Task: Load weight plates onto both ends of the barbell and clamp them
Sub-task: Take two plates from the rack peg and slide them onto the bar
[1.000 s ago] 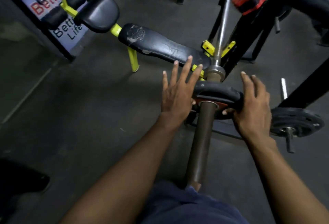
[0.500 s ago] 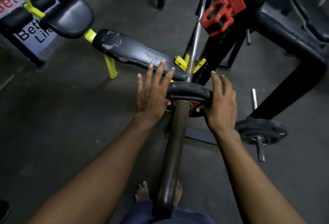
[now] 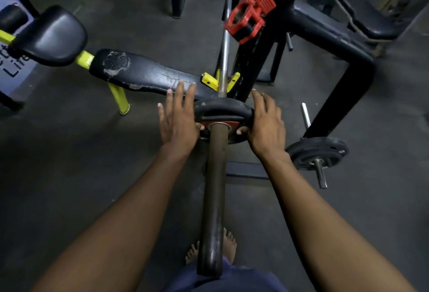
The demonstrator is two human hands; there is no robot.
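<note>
Your two hands flank the weight plate [image 3: 222,111], which is already threaded on the barbell sleeve [image 3: 214,189] running from between your palms toward your body. The left hand [image 3: 177,122] has its fingers straight and spread along the plate's left rim, thumb tucked against the face; the right hand [image 3: 265,123] mirrors it on the right rim, fingers extended, thumb touching the face. Neither is curled round anything — you are pressing, not gripping.

To finish this step well, push evenly from both sides so the plate stays square to the sleeve and does not bind. Drive with the heels of your palms, and keep the fingertips off the far face, where they could get pinched as the plate seats. Whether it has reached the collar I cannot tell; the plate hides it.

The red clamp [image 3: 247,19] sits beyond your right hand, up on the dark rack — reach there next. Another plate [image 3: 316,152] rests on a peg just outside your right wrist.
</note>
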